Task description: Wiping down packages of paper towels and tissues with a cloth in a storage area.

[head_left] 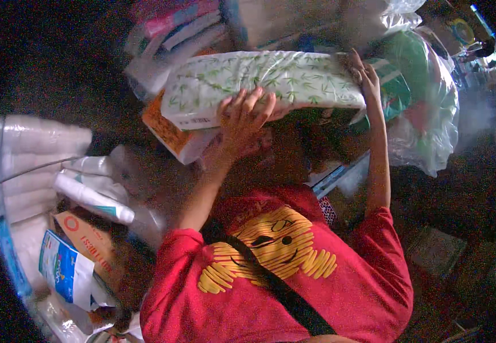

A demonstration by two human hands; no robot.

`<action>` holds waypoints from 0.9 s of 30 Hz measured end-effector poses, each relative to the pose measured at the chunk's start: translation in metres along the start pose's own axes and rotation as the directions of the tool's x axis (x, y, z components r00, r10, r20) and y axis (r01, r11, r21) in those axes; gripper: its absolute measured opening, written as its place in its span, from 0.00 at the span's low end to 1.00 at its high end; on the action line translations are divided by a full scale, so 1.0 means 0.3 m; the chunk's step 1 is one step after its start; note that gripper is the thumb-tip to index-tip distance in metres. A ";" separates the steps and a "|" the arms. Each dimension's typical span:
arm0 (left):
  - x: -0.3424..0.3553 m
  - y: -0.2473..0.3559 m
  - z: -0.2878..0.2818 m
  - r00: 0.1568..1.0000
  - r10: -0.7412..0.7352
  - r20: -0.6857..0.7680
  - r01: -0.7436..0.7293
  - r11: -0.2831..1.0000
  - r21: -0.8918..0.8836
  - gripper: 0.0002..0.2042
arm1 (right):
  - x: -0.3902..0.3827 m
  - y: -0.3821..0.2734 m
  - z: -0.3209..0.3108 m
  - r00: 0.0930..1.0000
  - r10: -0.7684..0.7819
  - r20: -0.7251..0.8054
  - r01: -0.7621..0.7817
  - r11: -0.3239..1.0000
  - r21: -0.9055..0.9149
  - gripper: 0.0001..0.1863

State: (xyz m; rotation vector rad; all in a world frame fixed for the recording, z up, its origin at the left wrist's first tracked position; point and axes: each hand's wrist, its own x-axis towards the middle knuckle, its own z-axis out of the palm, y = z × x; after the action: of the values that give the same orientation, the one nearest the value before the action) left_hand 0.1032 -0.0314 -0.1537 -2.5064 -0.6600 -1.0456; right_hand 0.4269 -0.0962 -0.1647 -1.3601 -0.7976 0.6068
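Observation:
A long white plastic-wrapped pack (299,77) with a green leaf print lies across the upper middle of the head view, in front of me. My left hand (247,114) presses on its near side, left of the middle, with the fingers spread over the wrap. At the pack's right end, my right hand (368,80) grips the edge, thumb and fingers around the corner. What the pack contains cannot be seen. Under its left end shows an orange and white package (171,128), partly covered.
Clear plastic bags with green contents (425,97) bulge at the right. Pink and white packs (174,28) are piled at the far left. Plastic-wrapped white rolls (36,166), a brown carton (85,234) and a blue and white package (65,268) crowd the left side. Much is dark.

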 end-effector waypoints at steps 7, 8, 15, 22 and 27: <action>-0.005 -0.031 0.077 0.978 -0.006 -0.208 0.022 0.997 0.075 0.17 | 0.035 -0.046 -0.005 0.975 0.130 0.178 -0.089 0.971 -0.220 0.17; -0.004 -0.042 0.086 0.966 -0.035 -0.256 0.067 0.991 0.116 0.17 | 0.024 -0.054 0.004 0.972 0.088 0.217 -0.040 0.976 -0.214 0.17; 0.024 -0.091 0.041 0.937 -0.174 -0.303 0.208 0.974 0.084 0.17 | -0.048 -0.147 0.077 0.990 0.061 0.128 -0.071 0.994 0.081 0.22; 0.031 -0.008 -0.087 0.943 -0.313 0.113 0.319 0.947 -0.043 0.28 | -0.030 -0.154 0.092 0.987 -0.120 0.106 0.077 0.935 0.345 0.24; 0.059 0.015 -0.118 0.928 -0.270 0.255 0.332 0.911 -0.243 0.35 | -0.055 -0.259 0.161 0.976 -0.197 0.087 0.173 0.957 0.233 0.21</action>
State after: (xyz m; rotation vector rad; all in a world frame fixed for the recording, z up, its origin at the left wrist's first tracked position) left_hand 0.0964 -0.0471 -0.1177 -2.8601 -1.0616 -1.0382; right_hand 0.3733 -0.0899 -0.0889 -1.0398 -0.9054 0.6072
